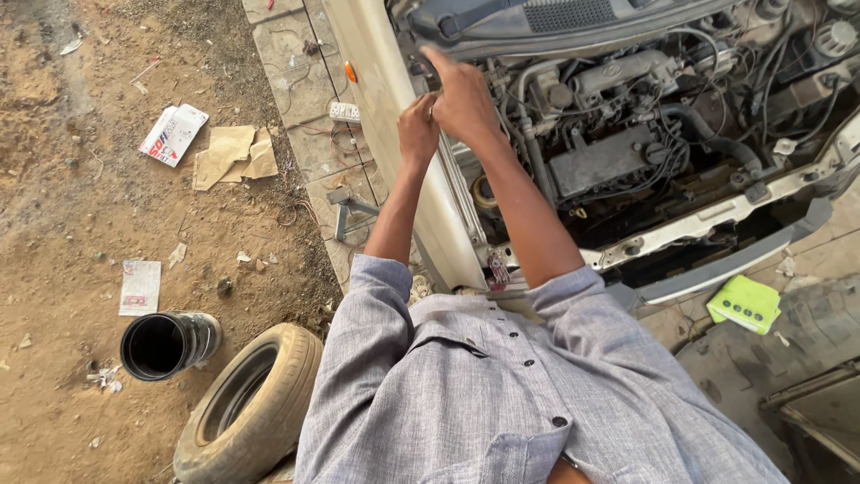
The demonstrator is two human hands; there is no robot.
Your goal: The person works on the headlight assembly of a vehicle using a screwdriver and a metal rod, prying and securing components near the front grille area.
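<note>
A white car stands with its bonnet up, showing the engine (618,134). Both my arms reach out of grey rolled sleeves to the inner edge of the white fender (394,134), near the back corner of the engine bay. My left hand (417,127) is curled into a fist against that edge. My right hand (463,97) lies just above and beside it, back towards me, one finger stretched up to the black cowl trim (502,18). A thin pale bit shows between the two hands; what it is cannot be made out.
A worn tyre (251,408) and a black pipe section (168,344) lie on the dirt at lower left. Cardboard scraps (231,154), a white carton (173,133), a power strip (344,112) and a small metal stand (349,211) lie beside the car. A green box (745,303) sits below the bumper.
</note>
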